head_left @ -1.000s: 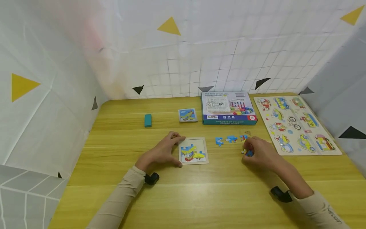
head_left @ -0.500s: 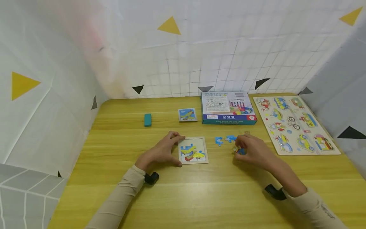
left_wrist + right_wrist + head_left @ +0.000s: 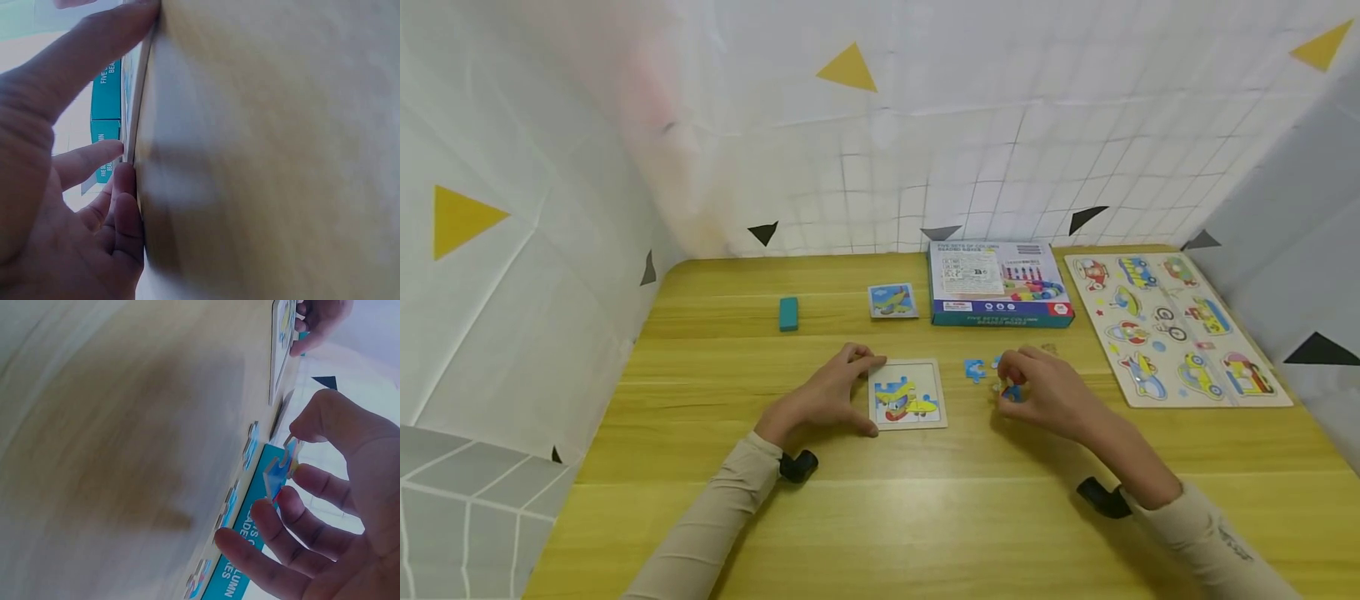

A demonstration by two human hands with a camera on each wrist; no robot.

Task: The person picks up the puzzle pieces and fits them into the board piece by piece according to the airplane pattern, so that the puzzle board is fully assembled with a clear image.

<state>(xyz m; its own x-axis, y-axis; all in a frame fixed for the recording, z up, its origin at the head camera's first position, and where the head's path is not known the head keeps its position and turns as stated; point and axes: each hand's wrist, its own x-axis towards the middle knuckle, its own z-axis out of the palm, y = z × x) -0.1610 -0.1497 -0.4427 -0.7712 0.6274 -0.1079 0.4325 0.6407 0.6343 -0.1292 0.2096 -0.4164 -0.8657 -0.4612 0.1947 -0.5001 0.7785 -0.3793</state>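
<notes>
My left hand (image 3: 823, 392) holds the left side of a small square wooden puzzle tray (image 3: 943, 400), thumb at its near corner and forefinger at the far one. Joined pieces in the tray show part of a yellow airplane. My right hand (image 3: 1052, 396) pinches a puzzle piece (image 3: 279, 472), blue with some red and yellow, between thumb and fingers, raised off the table in the right wrist view. Loose blue jigsaw pieces lie beside it: one (image 3: 974, 371) right of the tray, another (image 3: 996, 362) partly covered by the right hand.
Behind the tray lies a small airplane picture square (image 3: 892, 301), with a teal block (image 3: 787, 314) farther left. A teal-edged bead set box (image 3: 1000, 285) stands at the back. At right lies a large wooden vehicle puzzle board (image 3: 1180, 333).
My right hand has moved left toward the tray with the pinched piece, now covering part of the loose pieces. The left hand and tray have stayed in place.
</notes>
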